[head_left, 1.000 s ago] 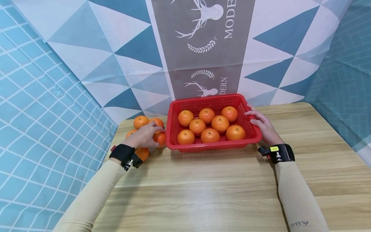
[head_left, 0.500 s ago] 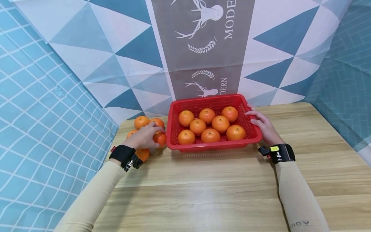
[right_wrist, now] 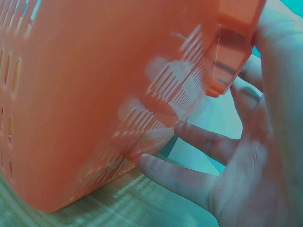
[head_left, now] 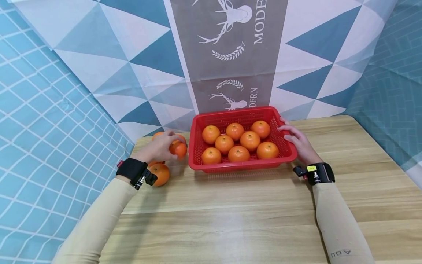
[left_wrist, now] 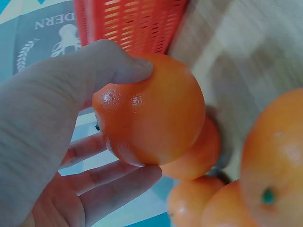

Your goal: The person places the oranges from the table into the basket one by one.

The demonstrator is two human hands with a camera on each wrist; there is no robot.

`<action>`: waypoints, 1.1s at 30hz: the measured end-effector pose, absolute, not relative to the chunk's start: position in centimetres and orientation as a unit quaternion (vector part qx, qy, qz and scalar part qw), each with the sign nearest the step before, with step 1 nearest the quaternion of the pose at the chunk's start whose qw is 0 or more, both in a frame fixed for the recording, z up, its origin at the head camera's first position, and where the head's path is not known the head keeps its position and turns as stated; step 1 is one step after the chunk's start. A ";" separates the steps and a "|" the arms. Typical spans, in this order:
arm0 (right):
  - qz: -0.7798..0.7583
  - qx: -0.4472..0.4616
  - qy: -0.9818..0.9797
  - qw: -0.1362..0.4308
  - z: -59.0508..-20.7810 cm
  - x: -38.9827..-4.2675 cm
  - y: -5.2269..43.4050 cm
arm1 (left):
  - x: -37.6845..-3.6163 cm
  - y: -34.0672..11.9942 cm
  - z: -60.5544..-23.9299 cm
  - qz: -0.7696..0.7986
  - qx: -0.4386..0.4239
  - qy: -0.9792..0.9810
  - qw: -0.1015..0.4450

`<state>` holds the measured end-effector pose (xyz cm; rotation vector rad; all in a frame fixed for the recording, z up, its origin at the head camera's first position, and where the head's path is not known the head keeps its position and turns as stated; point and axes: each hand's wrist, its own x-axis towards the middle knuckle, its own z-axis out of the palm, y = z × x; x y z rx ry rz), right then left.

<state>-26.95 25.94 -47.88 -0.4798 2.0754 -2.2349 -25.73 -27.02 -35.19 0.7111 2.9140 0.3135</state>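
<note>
Head view. Your left hand [head_left: 158, 148] is gripping an orange [head_left: 178, 149], fingers curled over its top, just left of the basket [head_left: 282, 152] and lifted a little off the table [head_left: 230, 205]. The hand is hiding most of the loose oranges [head_left: 159, 173] behind it: one is showing in full by your wrist strap, and only slivers of the others are peeking out past your knuckles, so you cannot count them here. Your right hand [head_left: 298, 141] is lying against the basket's right wall, fingers fairly straight, thumb at the rim; its fingertips are hidden behind the rim. Eight oranges are sitting inside the basket. The backdrop's lettering is cut off at the top edge.

Left wrist view. Your thumb [left_wrist: 94, 71] is pressing on top of the orange [left_wrist: 151, 111] and your fingers are cupping it from below. Three more oranges are crowding in beneath and to the right, each cut off by the frame or by the held one. The basket [left_wrist: 132, 23] is blurring at the top.

Right wrist view. The basket wall [right_wrist: 94, 94] is filling most of the frame, smeared by blur. Your fingers [right_wrist: 189, 177] are stretching along its lower side, the thumb up by the rim; whether they are actually touching the wall is hard to make out.
</note>
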 end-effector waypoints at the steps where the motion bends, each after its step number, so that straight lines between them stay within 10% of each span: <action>1: -0.723 -0.155 0.672 0.027 -47.9 -27.0 26.0 | -25.8 -27.0 -34.9 0.100 0.239 0.964 0.057; 33: -0.723 -0.150 0.673 0.028 -48.0 -27.0 25.9 | -28.5 -20.8 -29.8 0.059 0.275 0.959 0.021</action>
